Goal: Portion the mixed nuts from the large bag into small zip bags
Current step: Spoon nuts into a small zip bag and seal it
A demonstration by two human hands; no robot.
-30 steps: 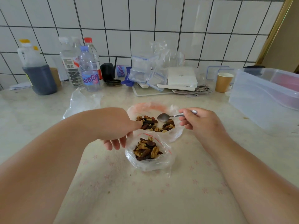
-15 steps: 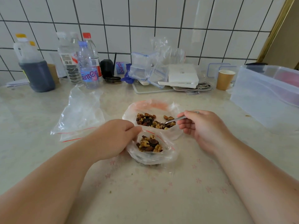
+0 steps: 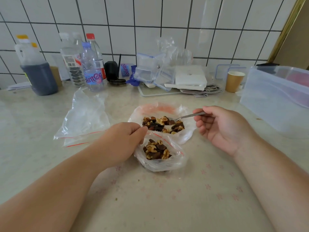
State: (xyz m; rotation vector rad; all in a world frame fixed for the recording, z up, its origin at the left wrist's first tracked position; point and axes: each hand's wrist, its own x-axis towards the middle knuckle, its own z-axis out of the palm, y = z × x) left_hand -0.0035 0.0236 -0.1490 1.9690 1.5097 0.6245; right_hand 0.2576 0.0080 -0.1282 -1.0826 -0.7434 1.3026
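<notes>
Mixed nuts [image 3: 163, 124] are lying in the large bag [image 3: 157, 109] at the middle of the bench [image 3: 167, 206], where a person is portioning them out with a spoon [image 3: 185, 116]. The right hand [image 3: 222, 128] is pinching the far end of the spoon's handle between thumb and curled fingers, the bowl dipping into the pile from the right. The spoon's long axis is running roughly left to right, tilting down toward the nuts.

The left hand [image 3: 122, 141] is pinching the near-left rim of the small zip bag [image 3: 160, 153] — its grip is pressed together on the plastic, holding the mouth open and facing up. That bag is already carrying a heap of nuts and is sitting just in front of the large bag, touching it, on the side nearer the person.

The coming move appears to turn on that short line: the small bag's mouth is lying toward the person and slightly left of the spoon's bowl, so a loaded spoon would need to travel back toward the body and tip over the red zip edge. The right hand is the one placed to do it — the left is occupied keeping the mouth spread.

Spare empty zip bags [image 3: 83, 121] are lying flat on the bench to the left, well apart from both hands. Water bottles [image 3: 91, 67], a dark jug [image 3: 39, 76] and a paper cup [image 3: 234, 81] are standing along the tiled wall.
</notes>
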